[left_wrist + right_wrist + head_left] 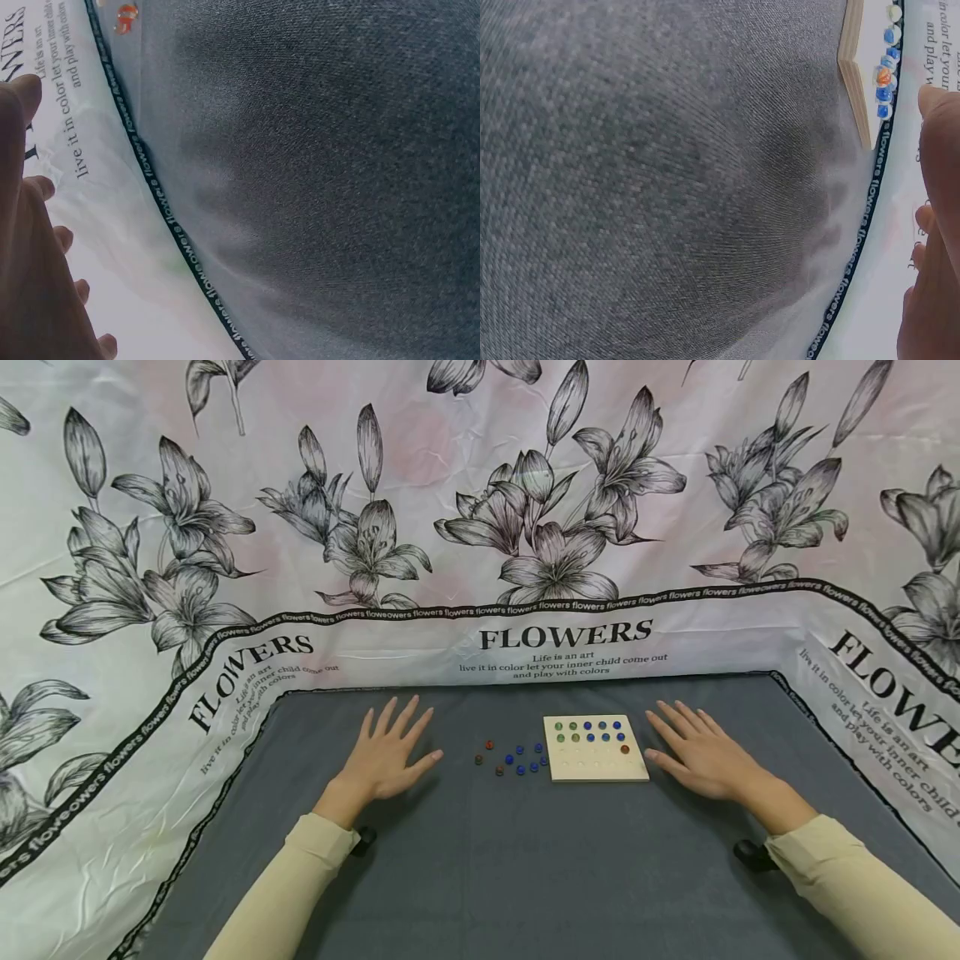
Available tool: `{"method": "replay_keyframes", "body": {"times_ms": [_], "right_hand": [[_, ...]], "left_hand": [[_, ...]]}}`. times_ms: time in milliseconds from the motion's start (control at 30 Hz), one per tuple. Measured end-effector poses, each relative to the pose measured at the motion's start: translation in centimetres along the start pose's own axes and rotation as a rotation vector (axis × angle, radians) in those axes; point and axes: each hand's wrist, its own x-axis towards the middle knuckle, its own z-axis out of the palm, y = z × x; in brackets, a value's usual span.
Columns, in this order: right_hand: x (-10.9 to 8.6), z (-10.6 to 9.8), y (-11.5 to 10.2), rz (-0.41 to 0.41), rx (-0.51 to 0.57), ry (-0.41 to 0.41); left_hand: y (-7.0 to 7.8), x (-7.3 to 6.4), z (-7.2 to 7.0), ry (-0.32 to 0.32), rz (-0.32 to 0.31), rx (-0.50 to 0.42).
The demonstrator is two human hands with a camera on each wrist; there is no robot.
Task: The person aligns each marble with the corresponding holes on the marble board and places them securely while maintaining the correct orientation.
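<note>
A pale wooden board (600, 772) lies on the grey cloth, with rows of small round hollows. Green marbles (558, 727) and blue marbles (588, 726) fill its two back rows, and one red marble (625, 749) sits in the row before them at the right. Left of the board are several loose blue marbles (510, 760), a red one (490, 745) and two brownish ones (500, 770). My left hand (386, 760), fingers spread and holding nothing, is left of these. Beside the board's right edge, my right hand (697, 756) is spread too, thumb near the edge.
Grey cloth (480, 877) covers the table. Behind it and along both sides rises a white flower-printed sheet (420, 647) with a black lettered border. Dark wrist-worn cameras (752, 855) show under both cuffs.
</note>
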Motion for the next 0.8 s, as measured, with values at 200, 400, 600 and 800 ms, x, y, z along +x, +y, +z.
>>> {"method": "replay_keyframes", "body": {"times_ms": [200,400,600,800], "right_hand": [[0.19,0.14,-0.19,-0.004,0.023,0.002],[0.39,0.42,-0.24,-0.021,0.056,0.008],[0.42,0.47,-0.65,-0.016,0.112,0.004],[0.52,0.78,-0.83,-0.024,0.173,0.002]], "left_hand": [[-0.15,-0.01,0.40,0.005,0.000,-0.022],[-0.09,0.17,0.58,0.022,0.005,-0.053],[0.20,0.32,0.73,0.024,0.016,-0.077],[0.49,0.38,0.86,0.041,0.030,-0.143]]}}
